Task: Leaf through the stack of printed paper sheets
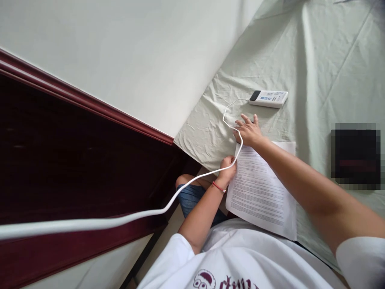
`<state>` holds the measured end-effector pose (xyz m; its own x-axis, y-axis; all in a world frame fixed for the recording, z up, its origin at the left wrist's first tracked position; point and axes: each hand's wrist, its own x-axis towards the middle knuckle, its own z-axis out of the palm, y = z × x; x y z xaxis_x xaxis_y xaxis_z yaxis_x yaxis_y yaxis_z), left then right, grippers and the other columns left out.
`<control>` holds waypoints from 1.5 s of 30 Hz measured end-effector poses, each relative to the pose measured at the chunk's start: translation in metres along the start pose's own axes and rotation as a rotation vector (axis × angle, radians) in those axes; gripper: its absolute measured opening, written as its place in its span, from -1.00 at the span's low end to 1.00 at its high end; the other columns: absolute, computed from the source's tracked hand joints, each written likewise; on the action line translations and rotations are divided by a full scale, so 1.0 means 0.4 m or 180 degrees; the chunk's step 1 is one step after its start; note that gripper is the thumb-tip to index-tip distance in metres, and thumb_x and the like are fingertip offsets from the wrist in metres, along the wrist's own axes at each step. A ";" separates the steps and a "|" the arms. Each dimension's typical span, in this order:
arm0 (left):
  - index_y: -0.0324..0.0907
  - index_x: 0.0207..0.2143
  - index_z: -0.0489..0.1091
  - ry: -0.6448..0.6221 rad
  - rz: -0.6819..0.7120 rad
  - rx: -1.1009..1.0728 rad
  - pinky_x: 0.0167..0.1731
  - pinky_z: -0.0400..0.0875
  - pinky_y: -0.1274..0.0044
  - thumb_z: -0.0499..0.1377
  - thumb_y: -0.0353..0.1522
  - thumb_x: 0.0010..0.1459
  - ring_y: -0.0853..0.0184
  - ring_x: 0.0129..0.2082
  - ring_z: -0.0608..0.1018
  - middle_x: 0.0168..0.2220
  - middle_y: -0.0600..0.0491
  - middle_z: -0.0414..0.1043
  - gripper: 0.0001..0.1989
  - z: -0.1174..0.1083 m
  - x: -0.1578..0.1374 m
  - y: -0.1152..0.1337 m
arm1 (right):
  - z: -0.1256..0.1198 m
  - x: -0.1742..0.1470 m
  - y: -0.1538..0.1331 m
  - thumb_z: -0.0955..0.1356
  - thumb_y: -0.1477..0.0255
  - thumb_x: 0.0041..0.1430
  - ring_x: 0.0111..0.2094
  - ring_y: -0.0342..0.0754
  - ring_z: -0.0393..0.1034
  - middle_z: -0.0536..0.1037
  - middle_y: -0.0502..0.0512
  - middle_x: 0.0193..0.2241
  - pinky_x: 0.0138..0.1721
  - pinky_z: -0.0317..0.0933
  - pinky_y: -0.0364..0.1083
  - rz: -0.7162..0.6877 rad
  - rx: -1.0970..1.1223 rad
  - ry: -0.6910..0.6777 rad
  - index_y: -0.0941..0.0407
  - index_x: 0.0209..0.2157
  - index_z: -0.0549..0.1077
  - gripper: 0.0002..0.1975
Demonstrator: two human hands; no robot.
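At frame centre, the printed paper (258, 188) on the bed (325, 60) is pinched at its edge by the left hand (227, 170); the right hand (249, 130) is laid flat, open. The white cable (120, 218) is cut off at left.

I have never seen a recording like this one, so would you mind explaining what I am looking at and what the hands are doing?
There is no machine here: a person wears a camera on the head, so the single picture looks down along their own arms. The left hand grips the near corner of a printed paper sheet at the edge of a surface covered in pale green cloth. The right hand rests flat, fingers spread, at the sheet's far end, touching a white cable. That cable runs to a white power bank lying further back on the cloth. The dark pixelated block at the right is blurred out.
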<state>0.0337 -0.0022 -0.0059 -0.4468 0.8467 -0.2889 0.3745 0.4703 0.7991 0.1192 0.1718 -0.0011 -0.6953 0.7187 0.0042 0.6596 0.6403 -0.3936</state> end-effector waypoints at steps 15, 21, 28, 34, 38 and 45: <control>-0.16 -0.50 0.36 -0.0120 -0.0032 -0.0334 -0.33 0.23 0.49 0.12 -0.37 0.33 0.35 -0.41 0.37 -0.50 0.11 0.36 -0.71 0.002 0.009 -0.014 | -0.006 0.008 0.009 0.17 0.25 0.52 0.61 0.32 -0.20 0.30 0.16 0.51 0.50 -0.43 0.58 -0.0139 0.0202 0.0061 0.05 0.40 0.45 -0.44; -0.17 -0.53 0.40 0.0028 -0.0044 -0.0749 -0.35 0.28 0.50 0.26 -0.32 0.26 0.34 -0.43 0.40 -0.52 0.10 0.40 -0.72 -0.021 -0.036 -0.049 | -0.080 -0.038 0.015 0.21 0.28 0.50 0.57 0.38 -0.07 0.27 0.33 0.50 0.49 -0.08 0.46 0.0146 0.0349 0.0049 0.18 0.39 0.42 -0.44; -0.19 -0.44 0.43 0.0613 -0.0141 -0.1484 -0.33 0.34 0.53 0.42 -0.07 0.13 0.38 -0.44 0.43 -0.48 0.12 0.43 -0.60 -0.113 -0.142 -0.159 | -0.081 -0.209 0.042 0.25 0.34 0.46 0.36 0.31 0.32 0.39 0.38 0.39 0.36 0.24 0.19 0.0731 0.0775 0.0625 0.20 0.37 0.41 -0.46; -0.15 -0.41 0.35 0.0849 -0.0268 -0.2190 -0.28 0.44 0.51 0.52 0.02 -0.06 0.40 -0.43 0.47 -0.47 0.17 0.42 -0.46 -0.166 -0.190 -0.190 | -0.043 -0.304 0.007 0.22 0.25 0.53 0.08 0.22 0.60 0.67 0.30 0.11 0.11 0.38 0.12 0.1267 0.1307 0.0425 0.18 0.36 0.37 -0.48; -0.16 -0.44 0.36 0.0888 -0.0442 -0.2351 -0.27 0.44 0.52 0.57 -0.04 -0.16 0.43 -0.45 0.47 -0.48 0.17 0.44 -0.46 -0.149 -0.183 -0.183 | -0.006 -0.333 -0.017 0.21 0.27 0.54 0.10 0.19 0.60 0.73 0.23 0.01 0.09 0.35 0.05 0.1075 0.1506 0.0231 0.15 0.32 0.42 -0.53; -0.15 -0.43 0.35 0.1074 -0.0447 -0.2326 -0.24 0.47 0.49 0.53 -0.08 -0.13 0.40 -0.42 0.54 -0.46 0.15 0.49 -0.51 -0.108 -0.149 -0.163 | -0.002 -0.343 0.017 0.33 0.21 0.48 -0.14 0.11 0.62 0.72 0.11 -0.24 -0.08 0.35 -0.01 0.0638 0.1989 -0.0054 0.16 0.35 0.40 -0.47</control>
<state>0.0008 -0.0939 -0.0178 -0.7144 0.6166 -0.3308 -0.2754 0.1868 0.9430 0.2191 0.0778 -0.0035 -0.5840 0.8001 -0.1372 0.4901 0.2128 -0.8453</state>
